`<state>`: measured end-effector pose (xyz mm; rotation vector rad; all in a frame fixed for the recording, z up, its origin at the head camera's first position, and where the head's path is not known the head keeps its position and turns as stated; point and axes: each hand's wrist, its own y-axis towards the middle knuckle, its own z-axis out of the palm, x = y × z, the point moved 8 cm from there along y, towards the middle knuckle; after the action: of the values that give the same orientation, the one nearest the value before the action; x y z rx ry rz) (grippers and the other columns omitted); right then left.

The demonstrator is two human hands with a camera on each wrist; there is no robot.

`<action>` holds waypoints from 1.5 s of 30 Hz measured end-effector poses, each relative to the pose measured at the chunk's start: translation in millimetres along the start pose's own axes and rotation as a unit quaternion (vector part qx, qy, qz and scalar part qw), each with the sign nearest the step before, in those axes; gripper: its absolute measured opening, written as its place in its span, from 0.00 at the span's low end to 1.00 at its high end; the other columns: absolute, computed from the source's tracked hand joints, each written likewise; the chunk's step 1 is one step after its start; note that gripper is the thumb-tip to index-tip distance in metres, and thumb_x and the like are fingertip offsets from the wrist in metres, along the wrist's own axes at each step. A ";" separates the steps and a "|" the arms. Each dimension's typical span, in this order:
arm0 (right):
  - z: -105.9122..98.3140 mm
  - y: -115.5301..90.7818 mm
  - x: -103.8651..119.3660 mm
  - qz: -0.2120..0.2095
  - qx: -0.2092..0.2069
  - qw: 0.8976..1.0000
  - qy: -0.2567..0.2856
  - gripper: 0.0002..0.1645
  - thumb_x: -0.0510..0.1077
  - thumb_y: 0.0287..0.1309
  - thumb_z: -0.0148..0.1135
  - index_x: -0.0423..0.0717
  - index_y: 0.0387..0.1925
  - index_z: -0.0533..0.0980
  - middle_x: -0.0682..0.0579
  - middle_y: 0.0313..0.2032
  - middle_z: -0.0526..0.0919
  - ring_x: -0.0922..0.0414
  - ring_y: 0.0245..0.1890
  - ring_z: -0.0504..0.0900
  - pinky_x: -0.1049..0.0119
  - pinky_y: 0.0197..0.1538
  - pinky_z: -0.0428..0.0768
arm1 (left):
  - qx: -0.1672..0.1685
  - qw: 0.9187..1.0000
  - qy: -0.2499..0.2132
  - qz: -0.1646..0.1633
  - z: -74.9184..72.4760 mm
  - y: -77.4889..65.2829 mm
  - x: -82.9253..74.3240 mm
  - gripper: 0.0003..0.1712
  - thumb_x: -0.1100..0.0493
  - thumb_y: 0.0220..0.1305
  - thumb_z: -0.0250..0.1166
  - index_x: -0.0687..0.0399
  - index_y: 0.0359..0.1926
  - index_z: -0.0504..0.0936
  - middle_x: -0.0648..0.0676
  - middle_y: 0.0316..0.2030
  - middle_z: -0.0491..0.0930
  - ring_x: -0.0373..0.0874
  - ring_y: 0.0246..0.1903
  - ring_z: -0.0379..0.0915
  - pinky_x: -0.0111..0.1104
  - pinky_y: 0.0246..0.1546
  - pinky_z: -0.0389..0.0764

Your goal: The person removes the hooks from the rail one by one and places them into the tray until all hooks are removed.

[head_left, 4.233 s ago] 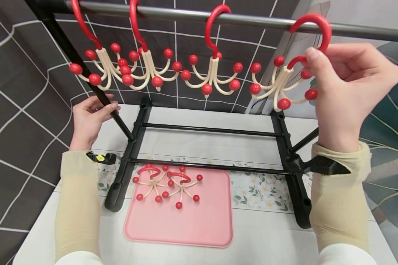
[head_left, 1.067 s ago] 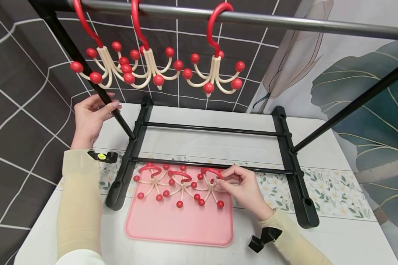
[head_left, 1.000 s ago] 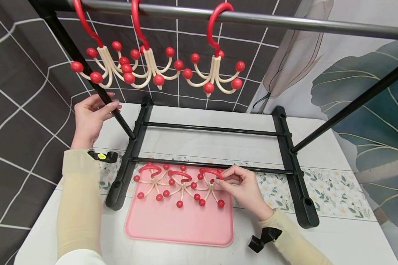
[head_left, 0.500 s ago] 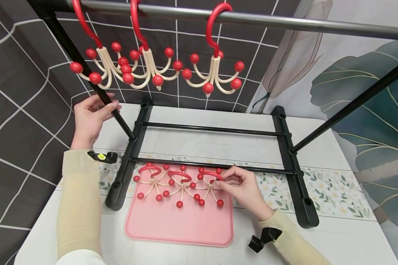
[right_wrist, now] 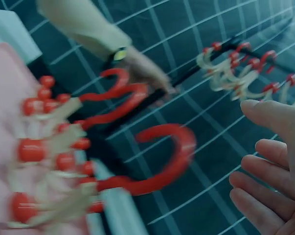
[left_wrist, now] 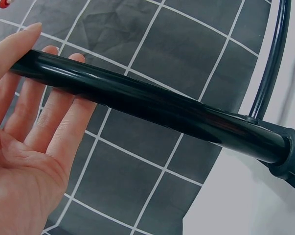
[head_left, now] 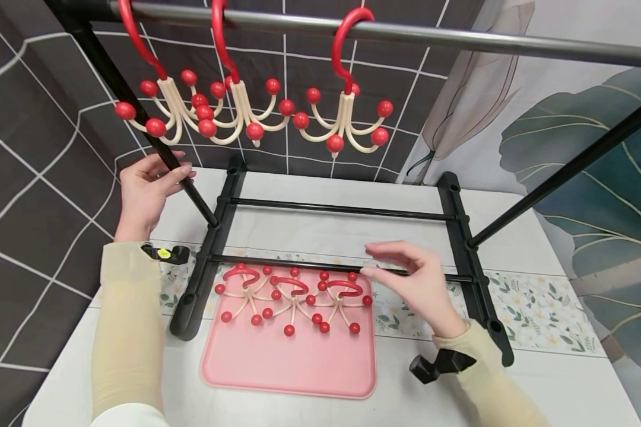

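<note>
My left hand (head_left: 146, 193) holds the rack's black left post (left_wrist: 118, 90), its fingers behind and its thumb in front. My right hand (head_left: 413, 281) is in the air right of the pink tray (head_left: 288, 370), thumb and fingers apart and nothing between them. Nearest to it, the rightmost multi-arm hanger hook (head_left: 340, 302), red-hooked with cream arms and red ball tips, stands on the tray. Beside it are a middle hanger hook (head_left: 292, 300) and a left one (head_left: 248, 292). Blurred in the right wrist view, the nearest red hook (right_wrist: 181, 152) curves up beside the open fingers.
Three similar hanger hooks hang from the rack's grey top bar (head_left: 432, 38): left (head_left: 168, 98), middle (head_left: 238, 98) and right (head_left: 345, 112). The rack's lower crossbar (head_left: 310, 263) passes behind the tray. A black right post (head_left: 566, 169) slants up beside a leaf-patterned curtain (head_left: 582, 142).
My right hand took the fourth hanger hook off the bar and set it on the tray's right, then let go and moved up and right. My left hand stayed on the post.
</note>
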<state>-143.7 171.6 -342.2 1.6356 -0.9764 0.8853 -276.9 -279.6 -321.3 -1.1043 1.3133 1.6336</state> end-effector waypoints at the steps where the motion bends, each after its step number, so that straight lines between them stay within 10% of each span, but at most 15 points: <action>1: -4.8 4.6 8.5 -0.018 -0.010 1.000 -0.003 0.22 0.27 0.49 0.78 0.39 0.48 0.85 0.44 0.47 0.87 0.49 0.47 0.87 0.61 0.56 0.81 | 0.000 1.000 0.000 -0.001 0.0 0.0 0.1 0.18 0.70 0.57 0.75 0.68 0.50 0.86 0.56 0.36 0.86 0.42 0.33 0.87 0.28 0.38 0.85; 15: -43.2 54.5 113.3 -0.211 -0.115 0.963 0.124 0.23 0.24 0.43 0.79 0.17 0.42 0.80 0.32 0.43 0.86 0.45 0.44 0.88 0.56 0.54 0.83 | 0.002 1.000 -0.001 -0.003 1.6 0.2 0.1 0.18 0.70 0.57 0.76 0.68 0.50 0.86 0.56 0.36 0.86 0.43 0.33 0.87 0.28 0.38 0.85; 33: -37.3 112.9 187.1 -0.261 -0.133 0.948 0.121 0.20 0.25 0.43 0.78 0.23 0.42 0.83 0.28 0.44 0.84 0.40 0.46 0.86 0.51 0.57 0.80 | 0.003 1.000 -0.012 -0.002 1.1 0.9 0.0 0.19 0.71 0.57 0.75 0.70 0.50 0.85 0.56 0.35 0.86 0.43 0.33 0.87 0.29 0.39 0.85; 45: -18.0 141.4 194.3 -0.285 -0.109 0.951 0.041 0.17 0.29 0.50 0.77 0.35 0.44 0.86 0.40 0.44 0.88 0.46 0.46 0.87 0.55 0.56 0.82 | 0.001 1.000 -0.007 -0.005 0.4 0.3 0.8 0.18 0.71 0.57 0.75 0.69 0.50 0.85 0.56 0.35 0.86 0.43 0.33 0.87 0.29 0.38 0.85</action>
<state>-194.7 128.4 -110.7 1.5521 -0.4755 0.4289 -277.6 -279.2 -322.0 -1.0941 1.2992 1.6299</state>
